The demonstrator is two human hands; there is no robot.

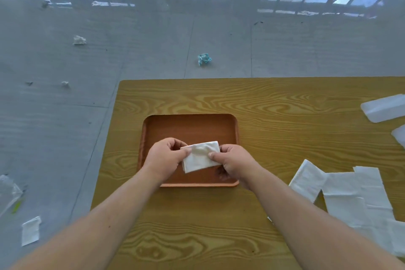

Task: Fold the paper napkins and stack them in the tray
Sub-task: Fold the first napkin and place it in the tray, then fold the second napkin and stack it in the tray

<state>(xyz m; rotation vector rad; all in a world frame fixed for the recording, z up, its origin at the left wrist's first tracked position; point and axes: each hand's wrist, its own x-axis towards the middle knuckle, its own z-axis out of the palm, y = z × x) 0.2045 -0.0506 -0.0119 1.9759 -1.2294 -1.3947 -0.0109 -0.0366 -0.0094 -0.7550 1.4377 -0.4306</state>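
A folded white paper napkin [200, 156] is held over the near half of the brown tray [190, 125]. My left hand [164, 156] pinches its left edge. My right hand [233, 163] pinches its right edge with the thumb on top. The napkin looks like a small rectangle, slightly tilted. The tray's far half is bare; whatever lies under the hands is hidden. Several unfolded white napkins [355, 195] lie spread on the wooden table [274, 112] to the right of the tray.
Translucent plastic packaging [383, 107] sits at the table's right edge. The table's left edge runs close to the tray. On the grey floor lie crumpled paper scraps [79, 40], a blue wad [204, 59], and a white piece [30, 230].
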